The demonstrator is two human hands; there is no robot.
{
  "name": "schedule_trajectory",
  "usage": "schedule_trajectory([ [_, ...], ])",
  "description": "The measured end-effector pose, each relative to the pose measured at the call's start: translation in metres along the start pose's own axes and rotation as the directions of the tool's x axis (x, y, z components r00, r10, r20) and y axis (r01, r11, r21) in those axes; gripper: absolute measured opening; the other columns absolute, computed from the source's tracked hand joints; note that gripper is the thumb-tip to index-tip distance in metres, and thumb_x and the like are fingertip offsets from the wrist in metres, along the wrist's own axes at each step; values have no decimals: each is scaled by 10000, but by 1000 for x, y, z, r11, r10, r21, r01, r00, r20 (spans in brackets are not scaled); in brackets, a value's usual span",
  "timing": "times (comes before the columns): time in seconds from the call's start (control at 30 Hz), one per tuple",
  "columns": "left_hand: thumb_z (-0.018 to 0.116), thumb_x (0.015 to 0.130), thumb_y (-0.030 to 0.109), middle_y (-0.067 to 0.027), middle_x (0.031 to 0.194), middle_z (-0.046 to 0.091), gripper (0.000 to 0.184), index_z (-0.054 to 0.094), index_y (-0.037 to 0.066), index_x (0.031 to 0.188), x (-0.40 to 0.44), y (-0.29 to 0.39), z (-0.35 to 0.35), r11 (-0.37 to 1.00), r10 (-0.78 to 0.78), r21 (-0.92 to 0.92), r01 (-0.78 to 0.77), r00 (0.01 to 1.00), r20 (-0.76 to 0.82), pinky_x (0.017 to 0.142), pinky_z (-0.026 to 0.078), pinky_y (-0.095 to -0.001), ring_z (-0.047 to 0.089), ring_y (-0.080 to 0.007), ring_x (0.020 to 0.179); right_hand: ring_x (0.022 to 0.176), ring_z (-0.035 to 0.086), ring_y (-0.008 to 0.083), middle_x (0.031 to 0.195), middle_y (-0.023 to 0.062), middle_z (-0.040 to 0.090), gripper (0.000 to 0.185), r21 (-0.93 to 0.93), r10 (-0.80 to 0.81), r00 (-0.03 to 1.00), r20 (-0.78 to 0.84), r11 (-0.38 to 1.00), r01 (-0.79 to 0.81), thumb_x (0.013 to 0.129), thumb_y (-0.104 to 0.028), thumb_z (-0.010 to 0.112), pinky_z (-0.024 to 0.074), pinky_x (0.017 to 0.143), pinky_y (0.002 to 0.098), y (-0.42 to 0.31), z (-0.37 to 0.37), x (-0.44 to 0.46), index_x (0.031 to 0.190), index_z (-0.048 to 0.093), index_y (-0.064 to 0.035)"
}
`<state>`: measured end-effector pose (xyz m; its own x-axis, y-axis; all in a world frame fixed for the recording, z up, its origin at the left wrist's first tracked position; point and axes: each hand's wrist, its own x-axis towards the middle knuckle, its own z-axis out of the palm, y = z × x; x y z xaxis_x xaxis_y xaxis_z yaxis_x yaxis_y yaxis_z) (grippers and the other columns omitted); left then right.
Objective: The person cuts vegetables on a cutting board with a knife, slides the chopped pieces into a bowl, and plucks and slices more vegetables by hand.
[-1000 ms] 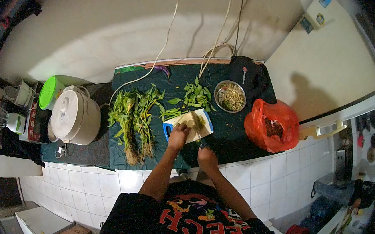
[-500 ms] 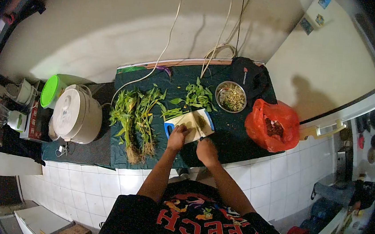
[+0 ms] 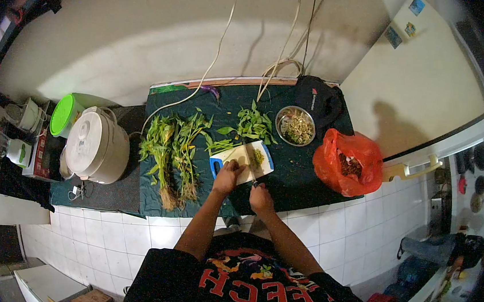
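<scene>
A white cutting board with blue ends (image 3: 244,175) lies on the dark green cloth. My right hand (image 3: 261,199) is closed round the dark handle of a knife (image 3: 250,166), whose blade rests on the board. Left of the blade, my left hand (image 3: 227,177) is closed, its fingertips pressed on the board; what they hold is too small to name. Small chopped green pieces (image 3: 258,158) lie right of the blade. Cut green stems (image 3: 221,145) sit at the board's far left edge, with loose leaves (image 3: 253,123) behind it.
Rooted leafy bunches (image 3: 166,161) lie to the left, beside a white rice cooker (image 3: 97,145). A metal bowl of chopped food (image 3: 295,126), a black bag (image 3: 317,102) and a red plastic bag (image 3: 348,164) stand to the right. An eggplant (image 3: 210,92) lies at the back.
The right hand and knife have shifted slightly beside the left hand. The view has moved a little. Both hands keep their places on the board.
</scene>
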<state>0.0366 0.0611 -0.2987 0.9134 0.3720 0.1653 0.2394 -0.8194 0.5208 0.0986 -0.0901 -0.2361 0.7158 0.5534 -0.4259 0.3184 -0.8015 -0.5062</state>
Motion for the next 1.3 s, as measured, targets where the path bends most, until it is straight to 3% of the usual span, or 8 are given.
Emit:
schedule_trajectory([
  [0.1, 538, 800, 46, -100, 1047, 555, 373, 661, 163, 1133, 3, 1, -2, 997, -73, 8, 73, 996, 44, 853, 484, -379, 549, -295, 989, 922, 619, 429, 969, 269, 628, 349, 14, 75, 997, -35, 997, -75, 949, -280, 449, 498, 798, 498, -5, -6, 9, 1010, 546, 49],
  [0.17, 543, 797, 49, -97, 1033, 563, 365, 672, 164, 1118, 1, 0, -3, 999, -29, 33, 29, 999, 22, 850, 486, -376, 553, -291, 974, 930, 618, 431, 990, 271, 624, 340, -184, -201, 978, 59, 961, 209, 952, -269, 444, 497, 810, 498, -16, -28, 5, 1019, 545, 48],
  [0.37, 544, 786, 70, -79, 1023, 575, 363, 682, 169, 1106, 2, 7, -9, 998, -57, 18, 57, 998, -6, 847, 491, -376, 561, -292, 965, 894, 622, 432, 936, 261, 636, 326, -6, 64, 993, -96, 998, -65, 938, -253, 456, 502, 787, 495, -6, 6, 1, 948, 586, 45],
  [0.57, 546, 780, 63, -74, 1034, 582, 376, 685, 184, 1107, 2, 4, -3, 994, -87, 63, 86, 996, 7, 828, 502, -367, 565, -296, 971, 890, 626, 432, 904, 268, 637, 341, -196, -239, 969, 63, 949, 247, 938, -254, 456, 504, 779, 493, -15, -20, 7, 983, 557, 68],
  [0.77, 541, 783, 46, -78, 1054, 594, 362, 688, 162, 1093, 2, 5, -4, 992, -85, 97, 82, 996, 26, 837, 505, -378, 571, -303, 994, 878, 624, 438, 900, 280, 632, 336, 26, -85, 995, -56, 996, 87, 929, -241, 471, 499, 770, 501, 0, 9, 9, 1002, 538, 80],
  [1.0, 537, 818, 58, -116, 1050, 629, 324, 655, 121, 1113, 6, 16, -22, 970, -241, 4, 242, 965, 104, 816, 508, -399, 599, -321, 960, 923, 616, 439, 952, 291, 624, 355, -127, -93, 990, 108, 986, 106, 937, -253, 465, 492, 795, 508, -27, -23, -3, 1051, 507, 81],
  [1.07, 545, 833, 87, -128, 1031, 637, 317, 617, 90, 1142, 0, 6, -7, 990, -138, -43, 135, 987, -78, 798, 507, -416, 604, -333, 929, 938, 610, 442, 973, 290, 622, 355, 71, 6, 999, -36, 997, -3, 932, -260, 476, 488, 811, 507, -4, 6, 4, 1050, 518, 72],
  [1.3, 548, 851, 127, -127, 1028, 642, 352, 567, 84, 1200, 0, 15, -19, 951, -284, -107, 289, 957, 57, 784, 505, -427, 602, -329, 931, 949, 603, 450, 978, 295, 620, 351, -139, -129, 981, 147, 979, 150, 940, -250, 462, 486, 809, 505, -33, -33, 0, 1034, 530, 82],
])
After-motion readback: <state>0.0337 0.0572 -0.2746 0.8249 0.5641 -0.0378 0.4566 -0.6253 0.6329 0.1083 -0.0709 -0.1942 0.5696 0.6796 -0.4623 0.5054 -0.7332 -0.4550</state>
